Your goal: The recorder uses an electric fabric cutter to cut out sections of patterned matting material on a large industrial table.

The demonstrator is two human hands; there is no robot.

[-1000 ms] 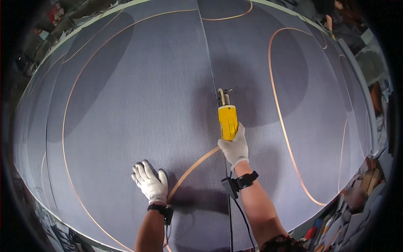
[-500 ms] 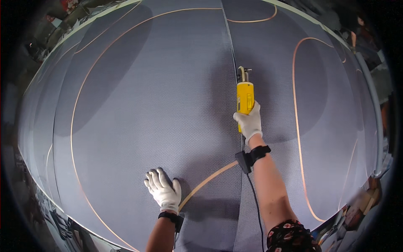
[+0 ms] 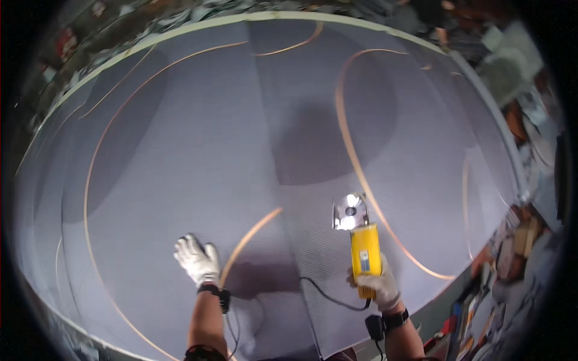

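A wide sheet of grey fabric (image 3: pixel 198 150) covers a large table. My left hand (image 3: pixel 197 260), in a white glove, lies flat on the fabric beside the end of a copper-coloured curved line (image 3: pixel 248 239). My right hand (image 3: pixel 376 284), also gloved, grips a yellow electric rotary cutter (image 3: pixel 365 251). Its round blade and metal guard (image 3: pixel 349 212) sit on the fabric, close to another long copper line (image 3: pixel 355 162). The cutter's black cord (image 3: pixel 325 293) trails back toward me.
More copper lines (image 3: pixel 90 198) curve across the fabric. A pale table rim (image 3: pixel 180 33) runs along the far side. Clutter of tools and boxes (image 3: pixel 518 240) lies past the right edge. Dark shadows (image 3: pixel 313 144) fall on the cloth.
My right hand has pulled the cutter back toward me and to the right. My left hand has stayed flat on the fabric near the short copper line.
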